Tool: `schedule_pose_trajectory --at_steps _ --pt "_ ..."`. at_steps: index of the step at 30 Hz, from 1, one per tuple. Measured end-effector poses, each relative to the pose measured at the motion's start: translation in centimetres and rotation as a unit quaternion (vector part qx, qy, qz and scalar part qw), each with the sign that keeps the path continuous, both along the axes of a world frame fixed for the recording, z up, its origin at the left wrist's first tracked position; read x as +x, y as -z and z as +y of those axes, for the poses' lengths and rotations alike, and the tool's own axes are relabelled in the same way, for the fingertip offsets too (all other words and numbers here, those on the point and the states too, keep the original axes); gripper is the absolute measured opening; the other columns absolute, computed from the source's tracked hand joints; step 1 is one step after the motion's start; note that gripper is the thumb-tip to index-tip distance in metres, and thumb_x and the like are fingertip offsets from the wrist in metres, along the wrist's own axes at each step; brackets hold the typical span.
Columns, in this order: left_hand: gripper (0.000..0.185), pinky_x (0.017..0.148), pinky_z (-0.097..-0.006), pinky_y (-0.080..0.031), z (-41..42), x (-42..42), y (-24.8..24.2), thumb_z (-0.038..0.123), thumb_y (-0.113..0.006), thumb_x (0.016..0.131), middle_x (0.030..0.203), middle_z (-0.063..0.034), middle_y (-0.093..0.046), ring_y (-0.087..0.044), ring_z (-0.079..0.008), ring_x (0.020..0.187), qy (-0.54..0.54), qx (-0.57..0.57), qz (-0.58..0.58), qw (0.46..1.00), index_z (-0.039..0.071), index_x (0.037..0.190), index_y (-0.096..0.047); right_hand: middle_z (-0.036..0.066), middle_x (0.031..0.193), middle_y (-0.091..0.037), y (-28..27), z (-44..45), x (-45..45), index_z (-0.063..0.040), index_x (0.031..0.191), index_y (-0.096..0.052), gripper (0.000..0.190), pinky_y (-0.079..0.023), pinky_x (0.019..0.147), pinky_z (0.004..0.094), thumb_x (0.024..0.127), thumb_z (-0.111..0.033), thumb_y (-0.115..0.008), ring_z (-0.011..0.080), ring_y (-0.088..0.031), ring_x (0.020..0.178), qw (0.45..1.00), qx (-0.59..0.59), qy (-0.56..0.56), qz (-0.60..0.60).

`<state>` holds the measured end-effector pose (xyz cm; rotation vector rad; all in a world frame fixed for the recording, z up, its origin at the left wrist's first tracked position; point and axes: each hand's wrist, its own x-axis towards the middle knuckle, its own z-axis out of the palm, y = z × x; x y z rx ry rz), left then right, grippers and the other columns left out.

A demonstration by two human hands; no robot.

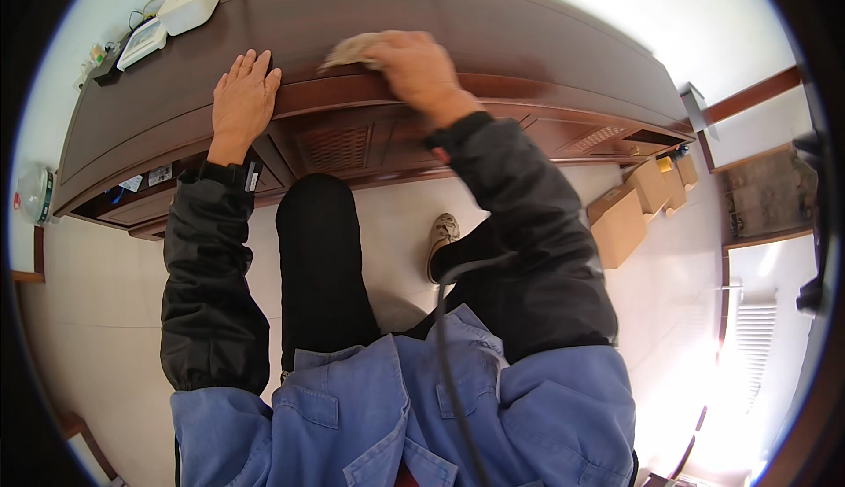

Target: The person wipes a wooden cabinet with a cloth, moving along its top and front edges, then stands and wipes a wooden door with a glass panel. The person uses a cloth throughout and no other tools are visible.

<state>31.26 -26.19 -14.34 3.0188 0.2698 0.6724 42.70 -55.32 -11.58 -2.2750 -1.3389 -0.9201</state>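
A long dark-brown wooden cabinet (528, 38) stretches across the view before me. My right hand (419, 71) grips a beige cloth (353, 51) on its top, near the front edge; the hand is slightly blurred. Flat on the same top, to the left, rests my left hand (245, 94), palm down with fingers a little apart and nothing in it. Below the edge, the cabinet front has a woven-lattice door panel (340, 149). An open compartment (188, 176) under my left wrist holds small items.
At the back left of the cabinet top sit a white box-shaped device (189, 5) and a smaller white device with a screen (142, 43), with cables. Several cardboard boxes (618, 229) stand on the pale tiled floor at right. A clear round container (34, 193) is at far left.
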Motion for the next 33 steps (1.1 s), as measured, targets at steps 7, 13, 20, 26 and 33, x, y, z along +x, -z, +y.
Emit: schedule_pose_trajectory --at_steps 7,13,20,26,33 --pt "0.054 0.119 -0.0486 -0.029 -0.9 0.0 -0.3 0.045 -0.038 0.107 0.156 -0.0133 -0.046 -0.037 -0.0305 0.148 -0.020 -0.010 -0.006 1.000 0.012 0.149 -0.049 -0.001 0.121 -0.070 -1.0 -24.4 6.5 -0.027 0.114 -0.075 0.023 -0.051 0.098 0.0438 0.094 -0.027 -0.064 0.0260 -0.066 0.112 0.884 -0.036 0.452 0.111" --pt "0.053 0.119 -0.0500 -0.029 -1.4 0.3 -0.5 0.044 -0.039 0.106 0.157 -0.0137 -0.046 -0.037 -0.0299 0.148 -0.043 0.026 0.005 0.999 0.012 0.148 -0.050 0.005 0.104 -0.071 -0.1 -13.6 2.4 -0.019 0.093 -0.074 0.019 -0.056 0.081 0.0428 0.087 -0.008 -0.060 0.0303 -0.068 0.094 0.976 0.025 0.203 -0.070" --pt "0.054 0.120 -0.0484 -0.029 -1.0 0.2 -0.8 0.043 -0.040 0.106 0.159 -0.0117 -0.044 -0.037 -0.0291 0.148 -0.027 0.003 0.033 0.999 0.015 0.151 -0.047 0.006 0.119 -0.063 0.5 -2.1 -7.2 -0.024 0.099 -0.075 0.028 -0.047 0.091 0.0478 0.077 -0.008 -0.068 0.0365 -0.057 0.111 0.992 0.116 0.035 0.023" --pt "0.054 0.119 -0.0495 -0.029 -0.4 0.4 0.0 0.044 -0.040 0.106 0.158 -0.0117 -0.044 -0.037 -0.0297 0.148 -0.027 0.024 0.021 0.999 0.015 0.151 -0.048 0.015 0.130 -0.052 4.0 -7.0 -9.7 -0.010 0.124 -0.064 0.050 -0.045 0.102 0.0415 0.078 0.012 -0.067 0.0346 -0.052 0.119 0.882 0.433 0.156 0.103" --pt "0.054 0.119 -0.0479 -0.029 -0.2 0.8 -0.3 0.043 -0.040 0.106 0.158 -0.0122 -0.045 -0.037 -0.0294 0.148 -0.016 0.024 0.030 0.999 0.015 0.152 -0.047 0.018 0.128 -0.042 12.8 -7.2 -6.9 -0.004 0.116 -0.053 0.044 -0.038 0.106 0.0430 0.077 0.013 -0.066 0.0355 -0.046 0.119 0.848 0.454 0.262 0.077"
